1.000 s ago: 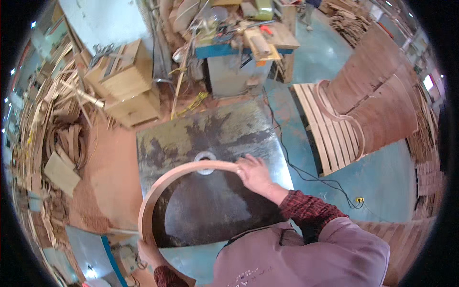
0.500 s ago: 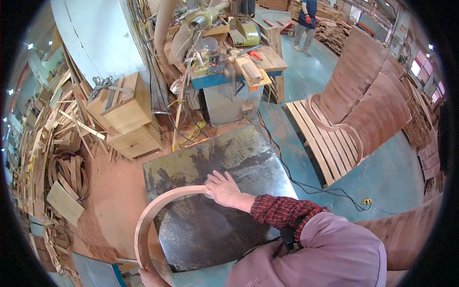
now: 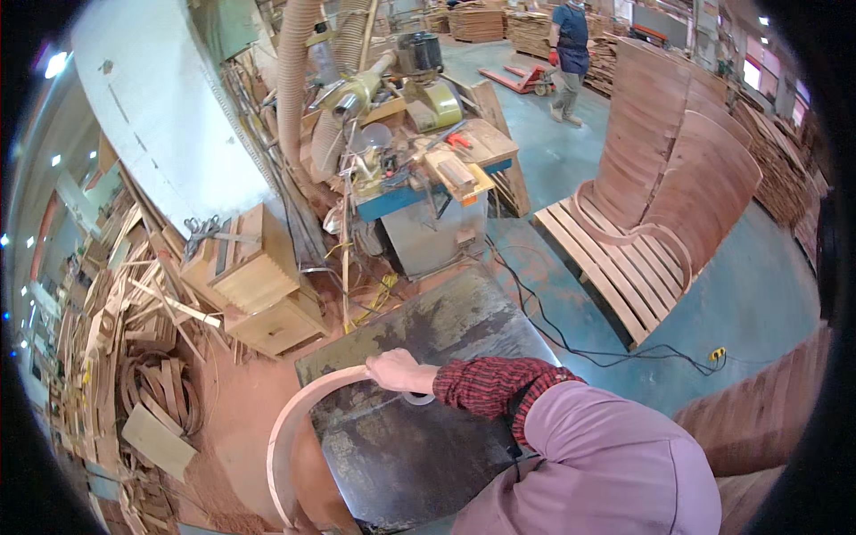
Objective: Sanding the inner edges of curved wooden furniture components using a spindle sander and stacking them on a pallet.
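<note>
My right hand (image 3: 392,368) is closed around the upper end of a curved wooden strip (image 3: 299,415), bent into an arc. The strip stands on edge and sweeps left and down past the left side of a worn dark metal tabletop (image 3: 392,455). At the bottom edge of the picture only a sliver of my left hand (image 3: 303,528) shows, closed at the strip's lower end; most of it is cut off. Beneath my right wrist, a pale round ring (image 3: 417,399) shows partly on the tabletop.
Beyond the tabletop stands a cluttered machine bench (image 3: 419,201). Wooden boxes (image 3: 267,276) and scrap wood (image 3: 152,312) lie left. To the right, a slatted pallet (image 3: 615,276) bears large curved wood panels (image 3: 664,147); black cables (image 3: 588,352) cross the floor. A person (image 3: 569,62) stands farther back.
My right hand has gone from spread fingers at the strip's end to a closed grip on it. The view has shifted, and a pale ring now shows beneath my wrist.
</note>
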